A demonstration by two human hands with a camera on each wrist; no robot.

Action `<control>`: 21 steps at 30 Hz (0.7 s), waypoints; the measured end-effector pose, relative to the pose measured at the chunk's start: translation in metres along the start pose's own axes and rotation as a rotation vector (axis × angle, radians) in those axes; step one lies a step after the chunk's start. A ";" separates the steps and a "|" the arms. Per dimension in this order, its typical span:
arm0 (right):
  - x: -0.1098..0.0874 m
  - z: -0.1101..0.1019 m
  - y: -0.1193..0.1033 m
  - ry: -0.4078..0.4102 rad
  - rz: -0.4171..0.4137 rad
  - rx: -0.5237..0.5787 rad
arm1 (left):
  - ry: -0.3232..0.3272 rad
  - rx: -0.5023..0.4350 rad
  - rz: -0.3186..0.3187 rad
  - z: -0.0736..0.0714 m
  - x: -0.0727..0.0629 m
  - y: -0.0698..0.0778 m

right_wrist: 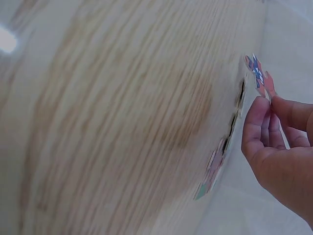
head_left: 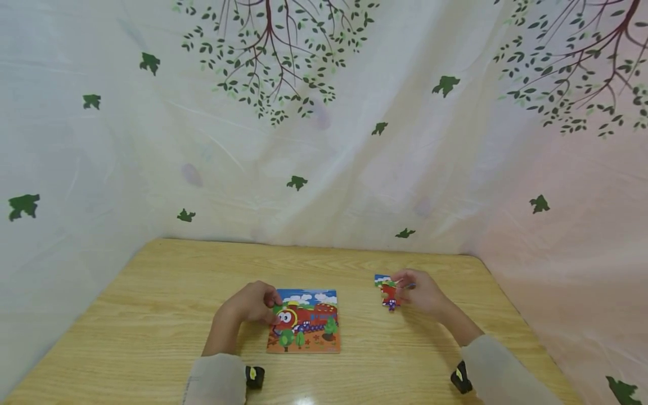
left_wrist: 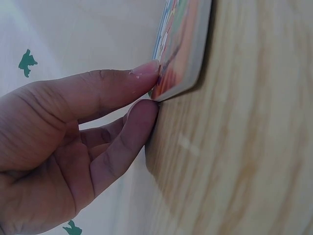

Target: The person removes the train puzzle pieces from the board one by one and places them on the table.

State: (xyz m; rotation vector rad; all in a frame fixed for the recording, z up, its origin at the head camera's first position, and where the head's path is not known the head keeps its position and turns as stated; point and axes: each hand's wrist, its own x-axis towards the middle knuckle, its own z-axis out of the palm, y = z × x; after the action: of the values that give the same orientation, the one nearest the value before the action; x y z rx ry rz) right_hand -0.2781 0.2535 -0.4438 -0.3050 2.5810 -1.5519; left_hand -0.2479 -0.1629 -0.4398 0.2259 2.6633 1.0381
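Observation:
A square puzzle board lies on the table, printed with a red cartoon train, green trees and a blue sky. At its left edge my left hand pinches it, thumb on the printed face and a finger against the side. To the right of the board, my right hand pinches a jigsaw piece between thumb and fingertips; it shows red, blue and white. Beneath and beside that hand, joined jigsaw pieces lie on the table, their far part blue and white. Fingers partly hide them in the head view.
The wooden table ends at a pale cloth backdrop printed with leaves and branches. A dark wrist strap shows at the left sleeve, another dark strap at the right.

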 end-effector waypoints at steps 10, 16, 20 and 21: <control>-0.003 -0.018 0.012 -0.007 -0.012 -0.162 | 0.004 -0.011 0.009 0.002 0.000 -0.002; 0.001 -0.032 0.020 -0.046 -0.136 -0.368 | 0.004 -0.012 0.002 0.001 0.000 -0.002; 0.001 -0.037 0.024 -0.067 -0.159 -0.449 | 0.002 -0.010 -0.002 0.000 0.000 -0.002; 0.001 -0.038 0.026 -0.076 -0.163 -0.458 | 0.002 -0.010 -0.003 0.000 0.000 -0.002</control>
State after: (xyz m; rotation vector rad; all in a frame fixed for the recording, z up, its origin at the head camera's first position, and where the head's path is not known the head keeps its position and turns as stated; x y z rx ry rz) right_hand -0.2900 0.2977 -0.4489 -0.6151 2.8830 -0.9412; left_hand -0.2482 -0.1642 -0.4414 0.2186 2.6587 1.0507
